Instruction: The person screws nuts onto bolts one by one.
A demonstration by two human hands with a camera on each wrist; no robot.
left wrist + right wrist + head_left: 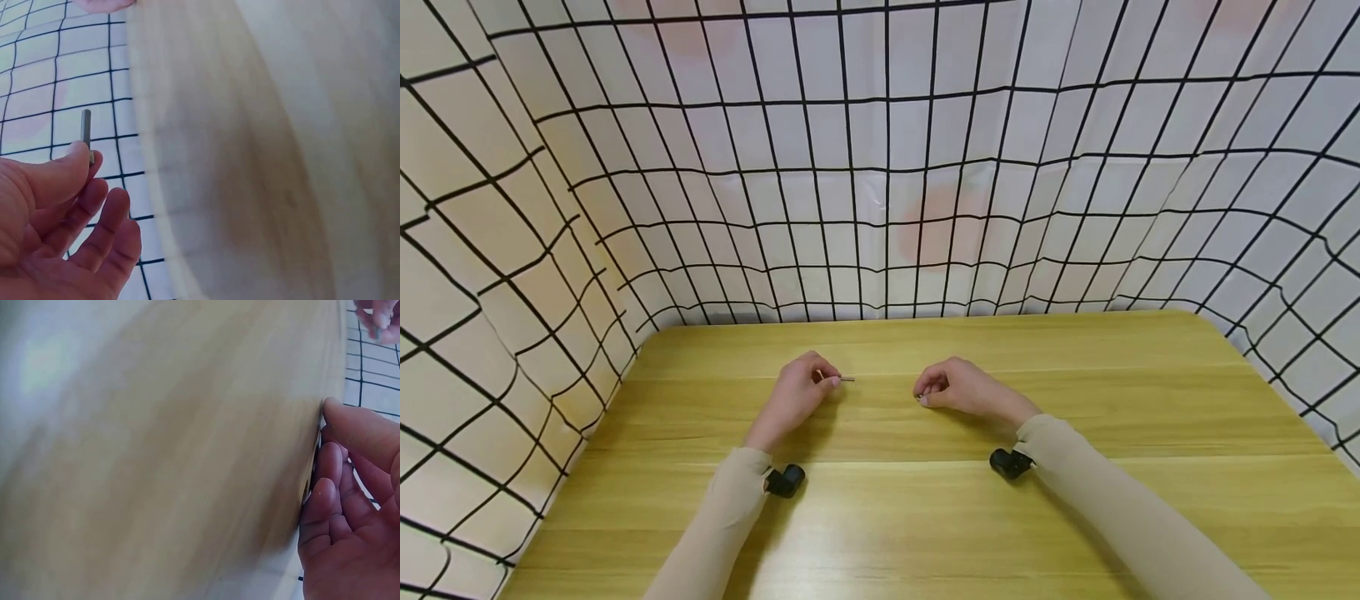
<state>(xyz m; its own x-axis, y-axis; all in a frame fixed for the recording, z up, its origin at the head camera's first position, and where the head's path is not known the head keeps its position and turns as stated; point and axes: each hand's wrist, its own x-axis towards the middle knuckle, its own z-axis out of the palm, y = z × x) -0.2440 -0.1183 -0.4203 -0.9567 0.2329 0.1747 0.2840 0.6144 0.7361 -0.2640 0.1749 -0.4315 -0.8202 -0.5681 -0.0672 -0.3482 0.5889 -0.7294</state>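
My left hand [801, 387] is held over the table toward its far side. Its thumb and index finger pinch a short, straight grey metal rod [86, 126], which points toward the right hand in the head view. Beside the thumb tip, a small brass-coloured bit shows next to the rod. The other fingers are loosely bent. My right hand [964, 390] is low at the tabletop, thumb and fingertips brought together around a small shiny metal piece [919, 396]. Most of that piece is hidden by the fingers, and I cannot tell its kind.
The wooden table [880, 508] spreads under both arms. A white cloth with a black grid [865, 200] rises behind its far edge and along both sides. Black wrist cameras [786, 481] sit at the sleeve cuffs.
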